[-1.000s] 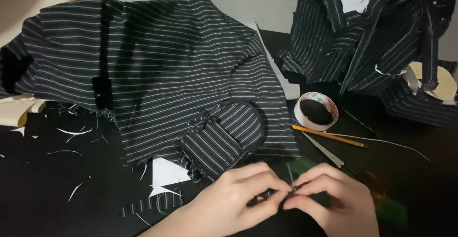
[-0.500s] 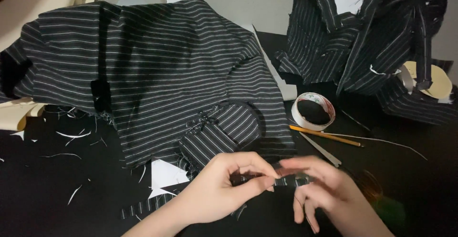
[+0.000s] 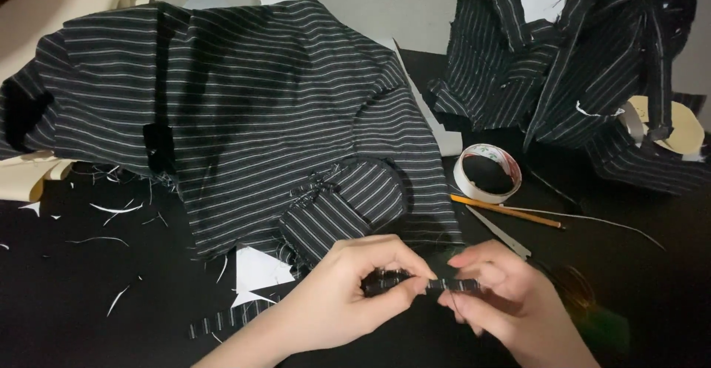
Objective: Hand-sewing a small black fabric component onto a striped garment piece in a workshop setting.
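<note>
Black pinstriped cloth everywhere: a big garment piece (image 3: 244, 116) spread flat over the far left of the dark table (image 3: 89, 294), a second heap of the same cloth (image 3: 578, 64) bunched at far right. Both hands low in the near middle, close together. Left hand (image 3: 341, 294) pinches one end of a narrow striped strip (image 3: 426, 285), thumb and forefinger closed on it; right hand (image 3: 496, 294) holds the other end, fingers (image 3: 474, 258) curled in tight around it. Strip runs short and level between the two hands, above the table, just near of the garment's rounded flap (image 3: 355, 198). Step in hand, as I read it: working the little strip between the fingertips, folding or rolling it narrow along its length; which of the two cannot be told from here, the strip being mostly hidden by the fingers. Next move would call for a steady pinch at both ends and an even crease, since cloth this narrow twists and springs open easily. Another loose strip (image 3: 229, 316) lies on the table left of the left wrist, beside a white paper scrap (image 3: 255, 272). White thread and paper snippets (image 3: 111, 212) scattered at left. Beyond the right hand: tape roll (image 3: 486, 173), pencil (image 3: 507, 211) and scissors (image 3: 500, 233), all apart from the hands. Cream pattern paper (image 3: 44, 12) at far left corner.
</note>
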